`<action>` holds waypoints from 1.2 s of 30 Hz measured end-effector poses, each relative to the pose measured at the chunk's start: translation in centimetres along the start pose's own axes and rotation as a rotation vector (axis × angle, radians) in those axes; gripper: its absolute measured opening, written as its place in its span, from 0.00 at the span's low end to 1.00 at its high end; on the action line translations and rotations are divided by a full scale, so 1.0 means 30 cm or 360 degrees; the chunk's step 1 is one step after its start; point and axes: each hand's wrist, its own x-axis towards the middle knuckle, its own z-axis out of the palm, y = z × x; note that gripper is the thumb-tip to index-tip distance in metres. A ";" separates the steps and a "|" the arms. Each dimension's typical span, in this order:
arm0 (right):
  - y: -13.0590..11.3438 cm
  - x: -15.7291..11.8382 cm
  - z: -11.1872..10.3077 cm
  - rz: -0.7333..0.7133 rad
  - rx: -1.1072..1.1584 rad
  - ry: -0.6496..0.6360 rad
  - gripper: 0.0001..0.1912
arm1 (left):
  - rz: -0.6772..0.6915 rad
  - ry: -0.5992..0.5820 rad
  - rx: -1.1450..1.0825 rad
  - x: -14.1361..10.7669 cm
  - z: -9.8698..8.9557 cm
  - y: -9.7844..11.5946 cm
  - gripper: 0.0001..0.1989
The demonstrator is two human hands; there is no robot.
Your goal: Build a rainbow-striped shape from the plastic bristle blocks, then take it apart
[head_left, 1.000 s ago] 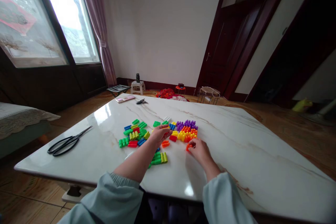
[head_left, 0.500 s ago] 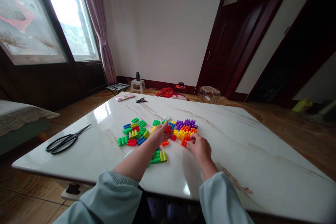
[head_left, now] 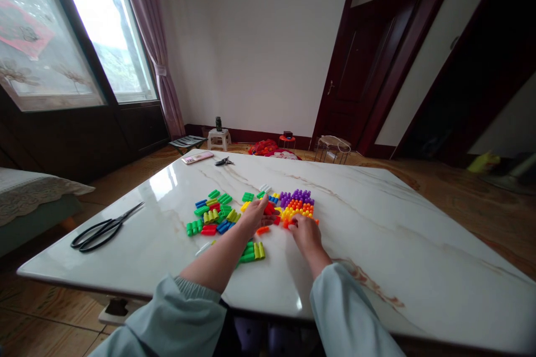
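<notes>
My left hand [head_left: 254, 216] is curled with red building blocks [head_left: 269, 209] held between its thumb and fingers. Close by, my right hand [head_left: 307, 236] pinches at an orange building block [head_left: 288, 223] along the near edge of the colored rows; its fingers hide part of it. Those rows run from purple blocks [head_left: 296, 197] at the back through orange to yellow blocks [head_left: 288, 214]. Left of my left hand lie loose blocks in several colors, among them green blocks [head_left: 195, 227] and blue blocks [head_left: 225, 226]. Near my left forearm is a yellow-green block [head_left: 259, 250].
Black-handled scissors [head_left: 106, 227] lie on the left of the white marble-patterned table [head_left: 377, 223]. Toward the far edge are a phone [head_left: 197, 157] and small dark pliers [head_left: 224, 161]. Beyond the table stand a white stool [head_left: 218, 138] and a round stool [head_left: 334, 145].
My right hand has moved left and slightly inward, toward the orange blocks and my left hand. My left hand keeps its place with the red blocks.
</notes>
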 end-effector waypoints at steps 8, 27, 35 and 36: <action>-0.036 -0.031 -0.055 -0.0107 0.0523 0.0283 0.09 | -0.0062 -0.0136 0.0222 -0.003 0.017 -0.014 0.22; -0.047 -0.044 -0.075 0.0032 0.0785 0.0208 0.09 | 0.0260 0.0087 0.0918 0.033 -0.038 0.001 0.18; -0.073 -0.044 0.005 -0.0133 0.0299 -0.0263 0.03 | 0.0503 0.0127 0.1896 0.029 -0.172 0.012 0.04; -0.086 -0.039 0.015 -0.0148 0.0329 -0.0204 0.05 | 0.0488 0.0084 0.1925 0.023 -0.164 0.008 0.03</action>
